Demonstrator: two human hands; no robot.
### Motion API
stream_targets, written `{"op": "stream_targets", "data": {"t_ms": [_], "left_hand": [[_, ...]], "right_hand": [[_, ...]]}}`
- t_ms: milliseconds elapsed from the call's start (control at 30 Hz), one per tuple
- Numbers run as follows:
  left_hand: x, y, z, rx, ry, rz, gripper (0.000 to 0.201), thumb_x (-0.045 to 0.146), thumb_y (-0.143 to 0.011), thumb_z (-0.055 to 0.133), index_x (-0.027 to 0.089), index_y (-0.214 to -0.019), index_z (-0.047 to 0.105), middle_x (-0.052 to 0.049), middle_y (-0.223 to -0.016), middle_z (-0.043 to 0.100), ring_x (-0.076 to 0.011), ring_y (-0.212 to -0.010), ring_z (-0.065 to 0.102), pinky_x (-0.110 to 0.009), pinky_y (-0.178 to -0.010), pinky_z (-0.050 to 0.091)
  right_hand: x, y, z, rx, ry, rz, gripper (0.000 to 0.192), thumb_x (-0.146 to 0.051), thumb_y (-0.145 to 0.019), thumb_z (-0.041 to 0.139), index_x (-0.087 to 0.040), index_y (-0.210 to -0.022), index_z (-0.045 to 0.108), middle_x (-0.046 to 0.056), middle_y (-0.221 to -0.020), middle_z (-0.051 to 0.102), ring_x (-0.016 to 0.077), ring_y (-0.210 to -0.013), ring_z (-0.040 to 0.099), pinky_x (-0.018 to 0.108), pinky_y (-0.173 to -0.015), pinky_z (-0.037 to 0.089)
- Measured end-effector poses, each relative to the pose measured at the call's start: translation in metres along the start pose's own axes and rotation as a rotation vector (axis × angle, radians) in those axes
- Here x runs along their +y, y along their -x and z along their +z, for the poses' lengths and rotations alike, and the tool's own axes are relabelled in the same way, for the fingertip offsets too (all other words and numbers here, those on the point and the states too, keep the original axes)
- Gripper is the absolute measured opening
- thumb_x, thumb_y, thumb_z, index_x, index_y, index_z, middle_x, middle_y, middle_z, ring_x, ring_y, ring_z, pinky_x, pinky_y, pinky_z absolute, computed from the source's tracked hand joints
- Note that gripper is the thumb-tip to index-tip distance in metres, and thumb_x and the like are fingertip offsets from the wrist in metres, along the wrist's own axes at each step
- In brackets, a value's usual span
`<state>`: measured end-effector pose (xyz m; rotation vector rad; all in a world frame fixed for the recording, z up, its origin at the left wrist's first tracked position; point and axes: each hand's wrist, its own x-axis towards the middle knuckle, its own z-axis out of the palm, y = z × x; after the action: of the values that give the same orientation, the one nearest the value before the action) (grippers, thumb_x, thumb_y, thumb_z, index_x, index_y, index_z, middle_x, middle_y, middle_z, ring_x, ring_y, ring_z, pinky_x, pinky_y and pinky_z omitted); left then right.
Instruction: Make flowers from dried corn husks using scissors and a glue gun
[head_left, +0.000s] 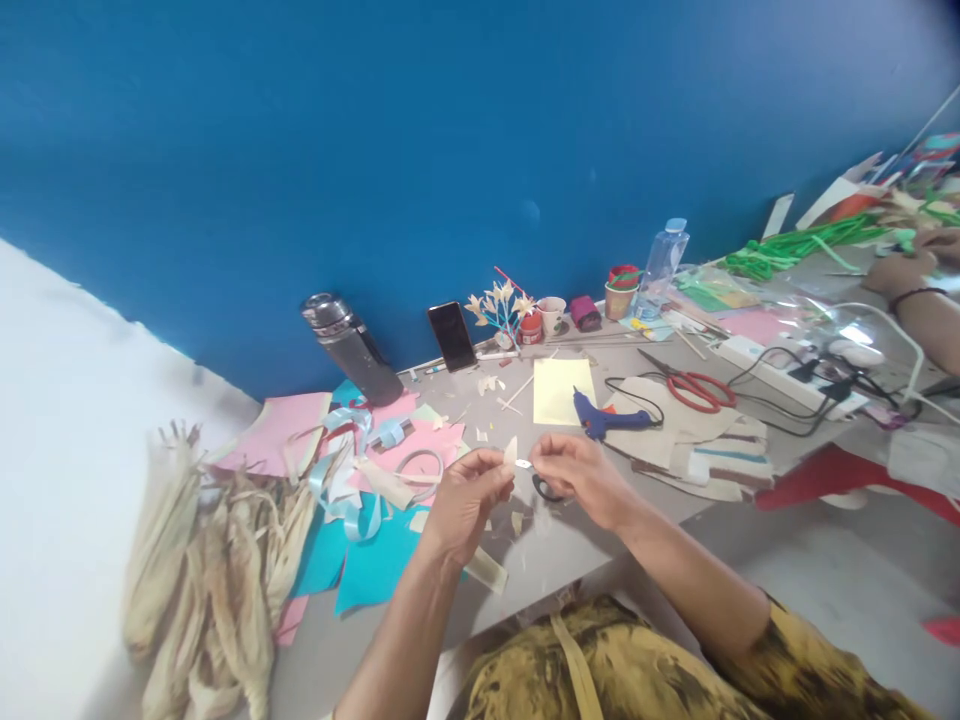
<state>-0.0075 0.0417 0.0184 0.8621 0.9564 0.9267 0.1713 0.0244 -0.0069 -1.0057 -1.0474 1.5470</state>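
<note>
My left hand (471,497) pinches a small pale husk piece (511,451), pointed like a petal, between thumb and fingers. In my right hand (574,472) are small scissors (523,463); the short bright blades point left at the husk piece, and a black handle loop shows under the fingers. Whether blades and husk touch, I cannot tell. Both hands are close together above the grey table (525,575). Husk scraps lie under them, with a larger husk strip (487,570) near the front edge. A blue glue gun (611,415) lies just beyond my right hand.
Dried corn husks (225,590) hang at the left, beside coloured paper (379,565) and blue ribbon (319,480). Along the wall stand a flask (360,355), a phone (452,336) and husk flowers (501,300). Red-handled scissors (701,391), a power strip (787,375) and another person's hand (904,275) are rightward.
</note>
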Motion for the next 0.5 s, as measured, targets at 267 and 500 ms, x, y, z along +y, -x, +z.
{"op": "stream_targets", "data": {"t_ms": [267, 500], "left_hand": [[0.025, -0.038, -0.028, 0.157, -0.193, 0.109, 0.026, 0.031, -0.060, 0.082, 0.016, -0.071, 0.064, -0.001, -0.068, 0.067, -0.0123, -0.065, 0.060, -0.022, -0.061, 0.043], [0.040, -0.092, -0.047, 0.324, -0.726, 0.354, 0.014, 0.031, -0.067, 0.070, 0.018, -0.071, 0.068, 0.001, -0.067, 0.065, -0.0139, -0.063, 0.055, -0.025, -0.063, 0.044]], "right_hand": [[0.053, 0.050, -0.030, 0.102, 0.889, -0.278, 0.013, -0.021, -0.091, 0.052, -0.019, -0.081, 0.059, 0.000, -0.069, 0.057, 0.0141, -0.060, 0.051, 0.026, -0.058, 0.037], [0.074, 0.055, -0.050, 0.074, 1.116, -0.595, 0.017, -0.013, -0.094, 0.046, -0.021, -0.080, 0.052, -0.002, -0.065, 0.054, 0.0113, -0.053, 0.051, 0.022, -0.052, 0.036]]}}
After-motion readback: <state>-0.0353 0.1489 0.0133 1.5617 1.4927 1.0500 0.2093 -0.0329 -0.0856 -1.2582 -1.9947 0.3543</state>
